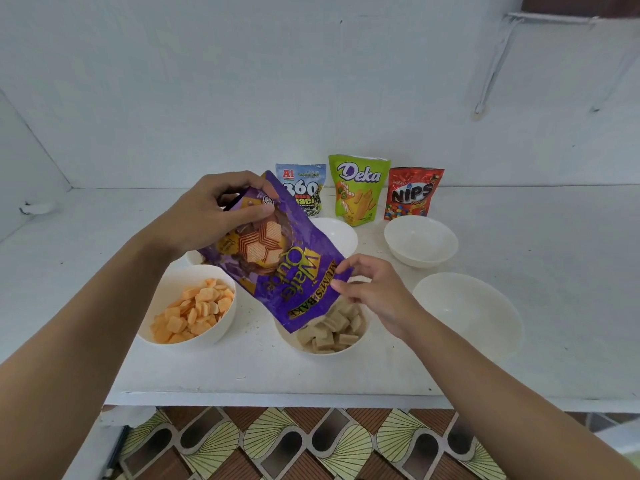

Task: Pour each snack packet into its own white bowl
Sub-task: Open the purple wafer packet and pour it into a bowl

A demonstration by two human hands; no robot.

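The purple Mum's Bake wafer cube packet (277, 261) is held in the air above the middle of the bench (259, 368). It is turned upside down and tilted, with its lower end over the white bowl (322, 353) directly beneath it. That bowl holds a heap of pale brown wafer cubes (332, 332).

At nine o'clock from it, a second white bowl (225, 327) is partly filled with orange square crackers (194, 313). At three o'clock sits an empty white bowl (467, 310), and at one o'clock another empty bowl (420, 240). At twelve o'clock a further bowl (341, 235) is partly hidden behind the packet. The rim of one more bowl (192, 259) shows under the left wrist; its contents cannot be made out.

Both forearms reach forward from the lower corners. The left hand (214, 213) is raised at eleven o'clock and clamped on the packet's upper end, with its fingers wrapped over the top and its thumb across the front. The right hand (377, 292) is lower, at two o'clock of the wafer bowl. Its thumb and forefinger pinch the packet's side edge near the lower end, and its other fingers are loosely curled.

Against the back wall three packets stand upright in a row: an A1 360 packet (304, 188), a green Deka packet (358, 188) and a red Nips packet (412, 192). Patterned floor (294, 445) shows below the bench edge.
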